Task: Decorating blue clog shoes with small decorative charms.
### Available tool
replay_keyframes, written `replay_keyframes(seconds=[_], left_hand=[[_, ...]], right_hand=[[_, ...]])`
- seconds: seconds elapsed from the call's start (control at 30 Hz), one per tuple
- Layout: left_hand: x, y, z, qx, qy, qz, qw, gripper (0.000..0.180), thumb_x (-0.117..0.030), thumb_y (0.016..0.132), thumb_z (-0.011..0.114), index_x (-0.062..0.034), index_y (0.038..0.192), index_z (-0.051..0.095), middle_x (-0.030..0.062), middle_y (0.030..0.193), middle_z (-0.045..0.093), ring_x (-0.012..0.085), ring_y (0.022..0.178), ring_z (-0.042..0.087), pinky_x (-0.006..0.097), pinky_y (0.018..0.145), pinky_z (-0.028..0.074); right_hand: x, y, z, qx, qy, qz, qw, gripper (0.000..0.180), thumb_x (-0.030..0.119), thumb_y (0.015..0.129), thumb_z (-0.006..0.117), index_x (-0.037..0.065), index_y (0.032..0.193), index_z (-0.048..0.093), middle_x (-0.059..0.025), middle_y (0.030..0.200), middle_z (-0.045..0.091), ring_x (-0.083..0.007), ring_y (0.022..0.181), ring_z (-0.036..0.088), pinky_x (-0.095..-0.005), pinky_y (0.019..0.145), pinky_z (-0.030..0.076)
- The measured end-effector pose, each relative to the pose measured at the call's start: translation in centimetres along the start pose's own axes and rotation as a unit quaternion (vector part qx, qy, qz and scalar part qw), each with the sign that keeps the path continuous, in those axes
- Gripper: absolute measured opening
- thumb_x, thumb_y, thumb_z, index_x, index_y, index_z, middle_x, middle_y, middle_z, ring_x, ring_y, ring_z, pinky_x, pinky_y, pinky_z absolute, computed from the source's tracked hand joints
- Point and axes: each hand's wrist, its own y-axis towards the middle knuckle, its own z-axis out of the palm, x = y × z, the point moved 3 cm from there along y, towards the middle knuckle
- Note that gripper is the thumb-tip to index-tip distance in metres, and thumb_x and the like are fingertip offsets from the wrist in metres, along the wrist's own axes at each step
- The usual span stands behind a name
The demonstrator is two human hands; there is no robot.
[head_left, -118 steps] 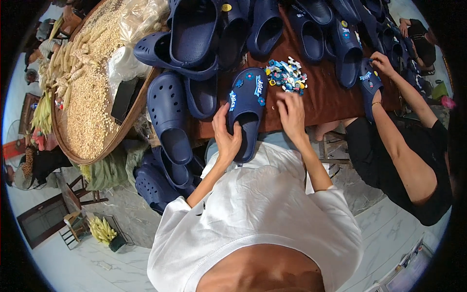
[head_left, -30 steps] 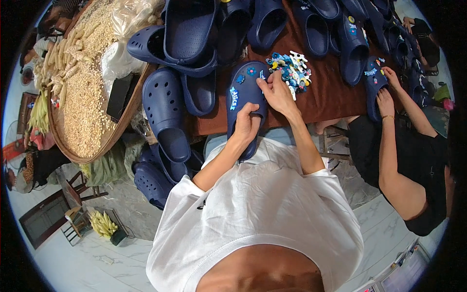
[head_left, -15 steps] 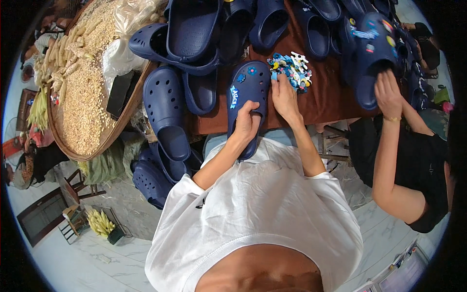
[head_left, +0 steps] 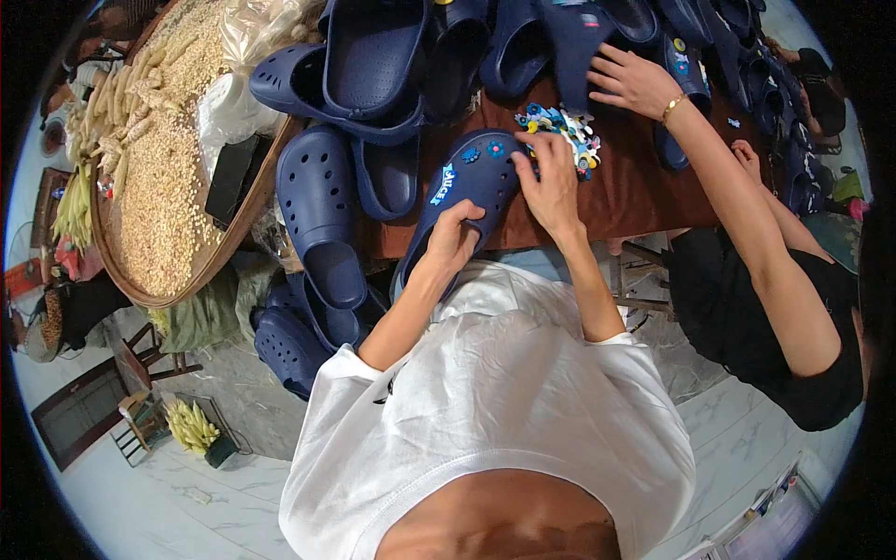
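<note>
My left hand (head_left: 455,236) grips a navy blue clog (head_left: 478,187) by the strap and opening, its heel toward me and tilted left. On the clog's upper sit a blue lettered charm (head_left: 442,185), a dark blue flower charm (head_left: 470,155) and a lighter blue flower charm with a red centre (head_left: 495,149). At the right side of the toe is my right hand (head_left: 553,182), thumb and fingers curled together; anything between them is too small to make out. Just beyond it lies a pile of small colourful shoe charms (head_left: 586,149) on the brown cloth.
More navy clogs (head_left: 317,201) stand left of me and along the table's far side. A round basket (head_left: 201,297) of corn kernels lies left, with a black phone-like object (head_left: 233,177). At right, a co-worker's hand (head_left: 639,84) reaches over a brown tablecloth (head_left: 635,201).
My right hand has drawn back from the charm pile to the clog's toe. The clog has tilted, heel swinging left. The co-worker's hand has moved left and away, setting down a decorated clog.
</note>
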Motion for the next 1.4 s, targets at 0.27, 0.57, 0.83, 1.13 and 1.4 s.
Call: replay_keyframes(seconds=[0.27, 0.57, 0.83, 1.13, 1.4], left_hand=[[1.0, 1.3, -1.6, 0.016, 0.007, 0.020, 1.000, 0.008, -0.003, 0.068, 0.059, -0.0067, 0.074, 0.062, 0.0047, 0.080, 0.062, 0.0185, 0.076, 0.059, 0.031, 0.070, 0.047], [2.7, 2.9, -4.5, 0.052, 0.014, 0.030, 0.998, 0.005, -0.002, 0.067, 0.059, -0.0068, 0.067, 0.060, 0.0038, 0.077, 0.061, 0.0192, 0.071, 0.057, 0.031, 0.068, 0.045], [1.9, 2.6, -3.1, 0.055, -0.030, 0.026, 0.998, 0.017, 0.000, 0.069, 0.058, -0.0017, 0.085, 0.065, 0.0059, 0.088, 0.064, 0.0199, 0.081, 0.062, 0.032, 0.074, 0.050], [0.5, 0.7, -0.3, 0.002, -0.045, 0.032, 0.998, 0.017, -0.007, 0.075, 0.070, -0.0020, 0.091, 0.066, 0.0076, 0.094, 0.067, 0.0203, 0.090, 0.063, 0.034, 0.085, 0.049], [1.6, 0.7, -2.1, 0.030, -0.020, 0.016, 0.999, 0.007, -0.005, 0.075, 0.070, -0.0062, 0.081, 0.069, 0.0048, 0.088, 0.067, 0.0170, 0.089, 0.061, 0.034, 0.084, 0.048]], right_hand=[[0.8, 0.7, 1.1, 0.094, -0.025, -0.031, 0.995, 0.033, 0.021, 0.090, 0.064, 0.011, 0.121, 0.063, -0.0150, 0.113, 0.055, -0.0349, 0.107, 0.050, -0.0432, 0.095, 0.041], [0.4, 1.1, 2.3, 0.027, 0.055, 0.005, 0.998, 0.026, 0.021, 0.081, 0.075, 0.003, 0.093, 0.059, -0.0100, 0.092, 0.057, -0.0283, 0.093, 0.053, -0.0379, 0.082, 0.043], [-1.9, -1.3, 2.5, -0.054, 0.193, 0.152, 0.968, 0.026, 0.015, 0.083, 0.075, 0.003, 0.095, 0.056, -0.0082, 0.089, 0.057, -0.0189, 0.072, 0.056, -0.0316, 0.063, 0.046], [-5.8, -0.9, -0.2, -0.092, -0.042, 0.090, 0.991, 0.020, 0.016, 0.085, 0.070, 0.004, 0.097, 0.060, -0.0120, 0.096, 0.058, -0.0315, 0.093, 0.055, -0.0416, 0.081, 0.043], [0.6, 1.2, 0.1, 0.012, 0.063, -0.004, 0.998, 0.015, 0.016, 0.084, 0.070, 0.006, 0.095, 0.067, -0.0105, 0.098, 0.060, -0.0299, 0.098, 0.055, -0.0393, 0.087, 0.043]])
